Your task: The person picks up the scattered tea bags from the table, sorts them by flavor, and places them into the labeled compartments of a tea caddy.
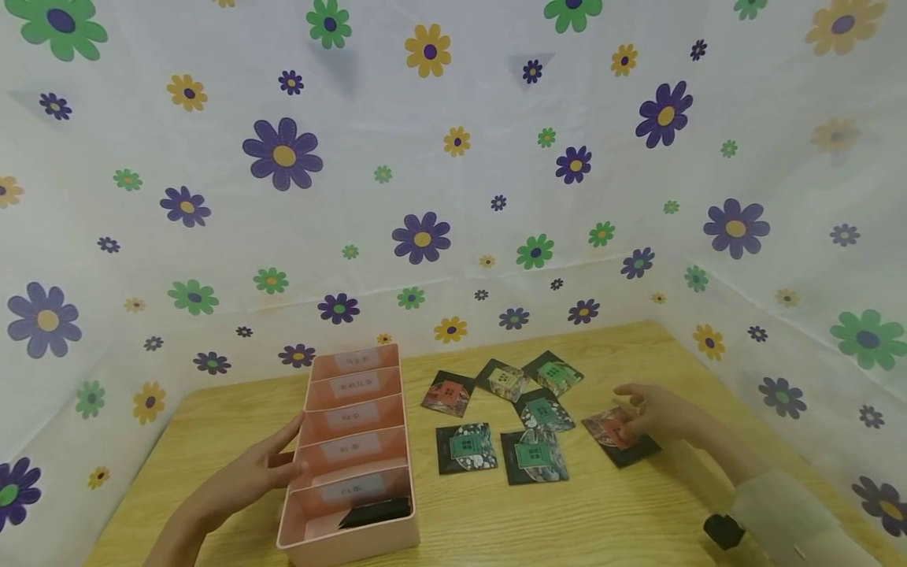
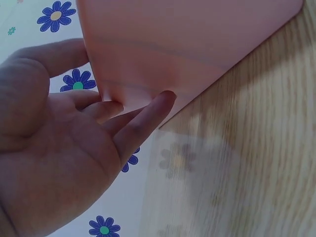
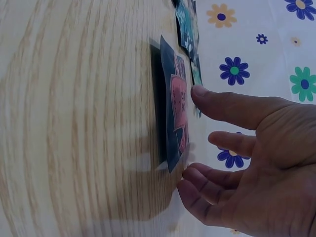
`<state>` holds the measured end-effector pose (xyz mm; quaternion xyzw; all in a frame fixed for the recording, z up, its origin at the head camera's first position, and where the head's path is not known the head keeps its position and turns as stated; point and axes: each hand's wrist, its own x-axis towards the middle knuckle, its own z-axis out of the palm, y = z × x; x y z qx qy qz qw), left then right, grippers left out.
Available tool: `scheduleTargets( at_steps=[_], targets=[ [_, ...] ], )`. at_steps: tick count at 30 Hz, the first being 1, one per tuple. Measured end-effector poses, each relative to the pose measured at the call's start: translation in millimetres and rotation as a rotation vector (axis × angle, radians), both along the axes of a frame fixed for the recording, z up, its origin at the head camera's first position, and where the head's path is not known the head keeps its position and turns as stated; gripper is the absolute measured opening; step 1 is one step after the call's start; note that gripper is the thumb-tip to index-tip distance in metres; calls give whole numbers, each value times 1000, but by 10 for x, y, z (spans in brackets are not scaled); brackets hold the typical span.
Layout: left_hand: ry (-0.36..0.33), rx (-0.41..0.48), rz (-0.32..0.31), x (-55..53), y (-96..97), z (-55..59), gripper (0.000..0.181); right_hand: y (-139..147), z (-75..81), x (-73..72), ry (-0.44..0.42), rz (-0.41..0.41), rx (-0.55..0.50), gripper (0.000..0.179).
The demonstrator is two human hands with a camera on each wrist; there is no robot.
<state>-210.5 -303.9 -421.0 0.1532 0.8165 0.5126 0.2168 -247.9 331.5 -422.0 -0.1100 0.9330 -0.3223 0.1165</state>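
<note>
A pink box (image 1: 354,552) with several labelled compartments stands left of the middle of the table. My left hand (image 1: 244,476) touches its outer left side, fingers extended; in the left wrist view, the fingertips (image 2: 165,101) rest against the pink wall. A dark sachet (image 1: 375,513) lies in the nearest compartment. On the right, my right hand (image 1: 666,413) hovers at a dark sachet with a red label (image 1: 609,429), lying on the table. The right wrist view shows thumb and fingers spread beside that sachet (image 3: 178,106), not gripping it.
Several other sachets lie between box and right hand: a red-labelled one (image 1: 449,394), a yellow-labelled one (image 1: 501,379) and green-labelled ones, such as the front one (image 1: 534,457). Some overlap. A flowered white cloth (image 1: 482,173) walls the wooden table (image 1: 482,520) at back and sides.
</note>
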Motion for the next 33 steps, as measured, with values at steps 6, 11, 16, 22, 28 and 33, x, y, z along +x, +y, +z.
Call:
scheduleTargets(
  at_steps=[6, 11, 16, 22, 28, 33],
  targets=[
    [-3, 8, -19, -2, -27, -9, 83, -5, -2, -28, 35, 77, 60, 80],
    [-7, -14, -16, 1, -27, 6, 86, 1, -81, -70, 131, 205, 70, 70],
    [-13, -11, -35, 1, -34, 25, 86, 11, -135, -131, 188, 340, 40, 58],
    [-34, -17, -51, -4, -52, 22, 86, 26, -147, -143, 140, 256, 55, 58],
    [-35, -24, -57, 2, -51, 16, 87, 138, -206, -146, 76, 128, -54, 48],
    [-21, 13, -86, -4, -61, -1, 84, 222, -196, -161, 147, 127, -69, 41]
  ],
)
